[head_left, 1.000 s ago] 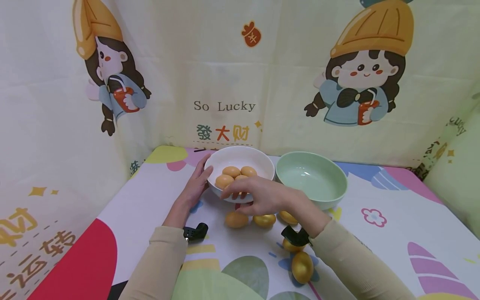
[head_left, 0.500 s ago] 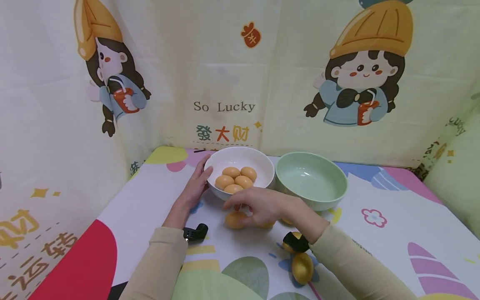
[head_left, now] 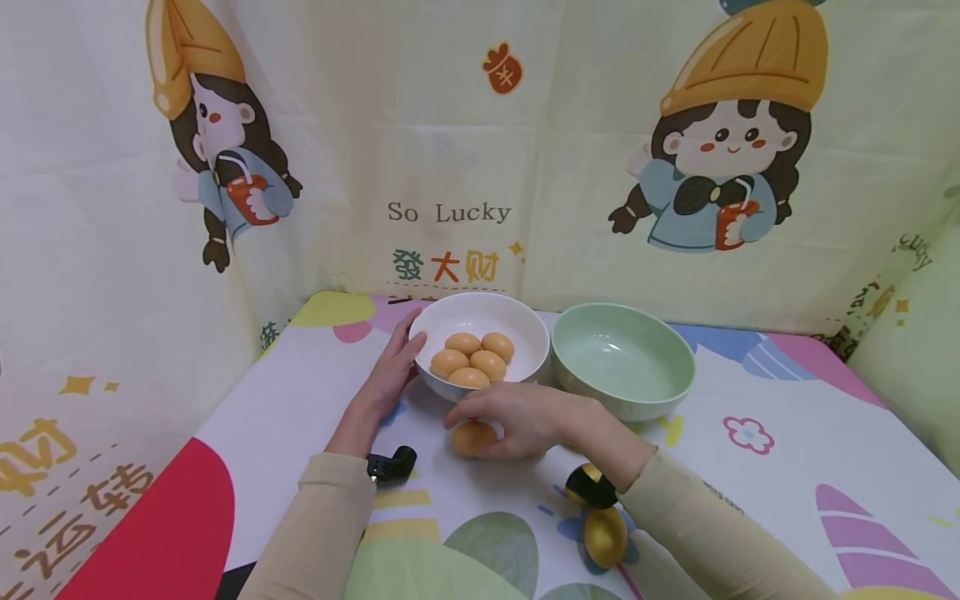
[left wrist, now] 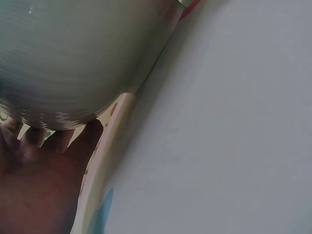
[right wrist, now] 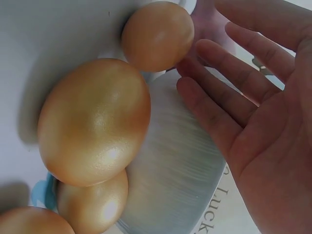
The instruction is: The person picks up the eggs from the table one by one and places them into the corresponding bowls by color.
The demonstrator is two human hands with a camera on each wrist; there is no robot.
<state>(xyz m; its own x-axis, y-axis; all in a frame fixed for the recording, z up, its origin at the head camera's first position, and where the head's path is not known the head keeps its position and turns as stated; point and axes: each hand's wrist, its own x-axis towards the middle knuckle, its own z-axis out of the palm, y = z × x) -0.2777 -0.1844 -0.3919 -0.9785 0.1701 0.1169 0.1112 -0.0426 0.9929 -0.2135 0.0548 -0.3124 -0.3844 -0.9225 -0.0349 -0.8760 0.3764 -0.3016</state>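
My left hand (head_left: 390,375) holds the white bowl (head_left: 525,333) at its left side, thumb at the rim and fingers against the outer wall. Several brown eggs (head_left: 468,354) lie inside that bowl. In front of it, my right hand (head_left: 525,417) reaches over another brown egg (head_left: 471,439) on the table, thumb on one side and fingers on the other. The right wrist view shows those fingers (right wrist: 219,112) extended, tips right at the brown egg (right wrist: 158,36). Gold eggs (right wrist: 95,122) sit beneath this hand; one gold egg (head_left: 604,537) is nearer the front.
A light green bowl (head_left: 630,358) stands right beside the white one. Another gold egg (head_left: 588,483) is partly covered by the black wrist camera (head_left: 592,487). A printed cloth (head_left: 787,467) covers the table, with a patterned curtain (head_left: 450,150) behind.
My right hand has come down from over the white bowl's front rim to the brown egg on the table. It now covers gold eggs that showed before. My left hand stays on the bowl.
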